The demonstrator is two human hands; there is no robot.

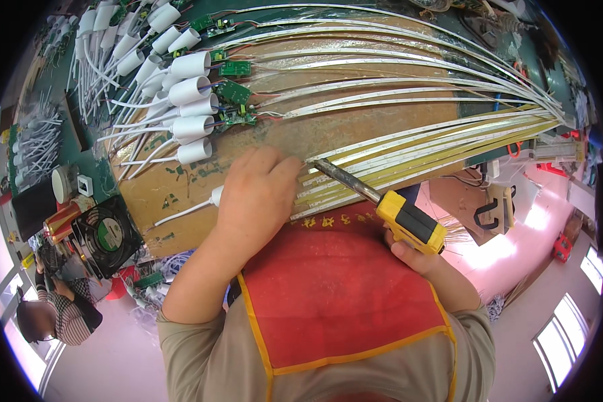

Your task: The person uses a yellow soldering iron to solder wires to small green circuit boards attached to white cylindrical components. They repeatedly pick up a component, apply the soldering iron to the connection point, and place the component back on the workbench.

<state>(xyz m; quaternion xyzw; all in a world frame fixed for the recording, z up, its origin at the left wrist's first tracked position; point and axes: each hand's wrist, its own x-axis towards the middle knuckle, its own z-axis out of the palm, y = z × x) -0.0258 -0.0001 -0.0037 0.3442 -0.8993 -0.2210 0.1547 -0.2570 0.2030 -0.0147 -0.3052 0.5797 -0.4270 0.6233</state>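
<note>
My right hand [412, 256] is wrapped round the handle of a yellow and black soldering iron [409, 221] shaped like a gun. Its metal barrel points left, and the tip reaches the ends of white LED strips [375, 162] beside my left fingertips. My left hand [260, 191] is closed in a pinch there; what it grips is hidden under the fingers. A white lamp cap [216, 195] with a white cable sticks out beside that hand. Farther off, several white caps [187, 92] lie in a column, wired to green circuit boards [233, 92] and more strips.
A brown board [248, 137] lies under the work on a green table. At left stand a black fan [106, 236] and a heap of white cables [39, 144]. Another person [63, 311] sits at lower left. A cardboard box [472, 208] is at right, below the table edge.
</note>
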